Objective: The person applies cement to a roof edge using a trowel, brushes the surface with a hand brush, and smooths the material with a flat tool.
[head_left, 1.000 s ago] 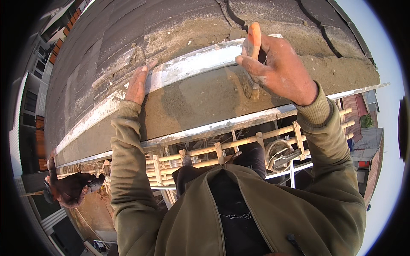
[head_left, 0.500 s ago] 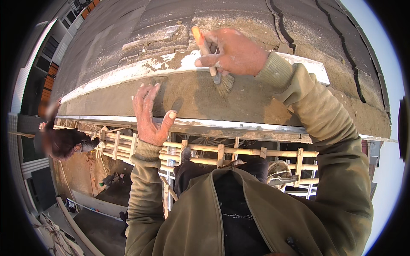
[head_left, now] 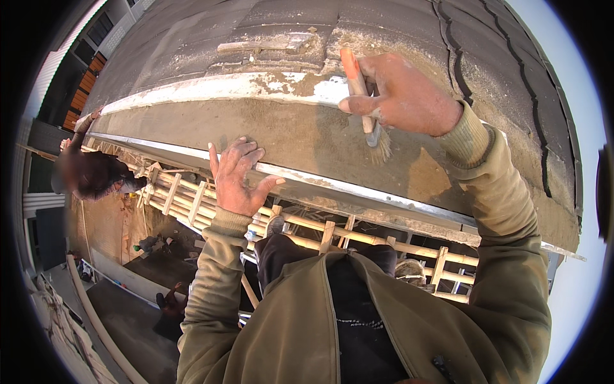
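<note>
Mortar ledge (head_left: 300, 134): runs left to right before you, damp and dark mid-length, with a pale patch (head_left: 428, 174) at right.
White edging (head_left: 358, 191): near side.
Left hand (head_left: 238, 176): open, fingers spread; now drawn back across the edging, steadying you, it seems.
Right hand (head_left: 409, 93): closed around the brush (head_left: 369, 123), which is over the ledge, now farther right; your brushwork seems to near the pale patch.
Obscured: some right-hand fingers; bristle contact, uncertain.
</note>
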Demonstrator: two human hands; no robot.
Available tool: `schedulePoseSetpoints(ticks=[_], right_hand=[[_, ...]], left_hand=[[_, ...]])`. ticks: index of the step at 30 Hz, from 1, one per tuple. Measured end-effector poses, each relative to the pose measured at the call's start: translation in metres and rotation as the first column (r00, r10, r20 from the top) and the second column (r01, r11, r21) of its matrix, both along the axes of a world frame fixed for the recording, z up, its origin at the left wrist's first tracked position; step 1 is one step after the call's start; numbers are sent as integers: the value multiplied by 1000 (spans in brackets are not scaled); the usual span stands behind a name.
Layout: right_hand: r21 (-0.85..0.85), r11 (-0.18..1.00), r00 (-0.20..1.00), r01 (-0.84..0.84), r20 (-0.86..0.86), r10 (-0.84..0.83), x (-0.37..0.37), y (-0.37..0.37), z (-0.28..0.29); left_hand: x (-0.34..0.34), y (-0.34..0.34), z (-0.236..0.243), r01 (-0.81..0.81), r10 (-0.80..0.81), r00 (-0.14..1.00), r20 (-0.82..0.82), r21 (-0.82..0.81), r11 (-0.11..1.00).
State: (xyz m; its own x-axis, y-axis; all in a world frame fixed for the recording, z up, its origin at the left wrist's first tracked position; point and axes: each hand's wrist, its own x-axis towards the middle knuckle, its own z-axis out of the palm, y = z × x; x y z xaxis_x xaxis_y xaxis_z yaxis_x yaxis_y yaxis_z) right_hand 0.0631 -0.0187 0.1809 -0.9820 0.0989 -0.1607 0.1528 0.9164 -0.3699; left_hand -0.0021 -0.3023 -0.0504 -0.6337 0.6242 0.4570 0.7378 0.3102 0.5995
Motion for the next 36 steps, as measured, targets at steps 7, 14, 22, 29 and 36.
schedulePoseSetpoints(ticks=[7, 14, 22, 29, 36], right_hand=[[-106, 994, 959, -35, -283, 3, -39, 6, -43], [-378, 924, 999, -52, -5, 54, -43, -22, -48], [-371, 928, 933, 21, 342, 116, -49, -53, -22], [-355, 933, 964, -51, 225, 139, -56, -59, -28], [-474, 865, 982, -166, -158, 102, -88, -68, -89]], left_hand=[[-6, 0, 7, 3, -3, 1000, -8, -37, 999], [-2, 2, 9, -37, 39, 998, 42, -39, 999], [-3, 0, 0, -20, 23, 992, 123, -21, 1000], [-1, 1, 1, -204, 190, 972, 141, 88, 975], [12, 4, -12, -390, 394, 919, 26, 219, 894]])
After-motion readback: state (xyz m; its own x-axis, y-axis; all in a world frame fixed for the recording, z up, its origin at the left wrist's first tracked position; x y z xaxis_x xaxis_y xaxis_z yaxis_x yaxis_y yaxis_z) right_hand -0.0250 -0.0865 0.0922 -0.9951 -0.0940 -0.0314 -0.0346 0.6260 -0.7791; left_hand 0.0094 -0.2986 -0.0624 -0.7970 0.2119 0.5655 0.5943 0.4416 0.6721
